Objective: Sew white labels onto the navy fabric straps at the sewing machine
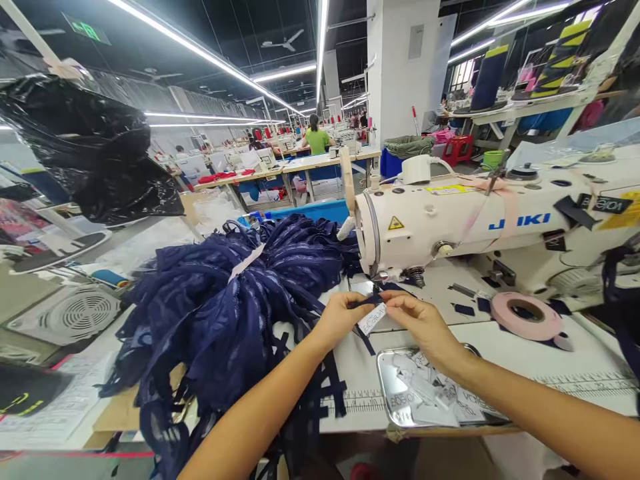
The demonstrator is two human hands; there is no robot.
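Observation:
Just below the needle area of the white sewing machine (425,220), my two hands meet. My left hand (341,319) pinches a dark navy fabric strap (369,301). Between finger and thumb, my right hand (417,321) grips a white printed label (373,320) that lies against the strap. The exact contact of strap and label is partly covered by my fingers. Left of my hands spreads a big bundle of navy garments (215,313), tied with a pale strip (247,263). Under my right forearm sits a metal tray (387,393) holding many white labels (425,387).
A pink tape roll (505,319) lies on the machine table at right, near navy scraps (465,310). A ruler strip (357,404) runs along the front edge. A black plastic bag (85,147) hangs at upper left. Far back, a person in green (317,139) sits among other machines.

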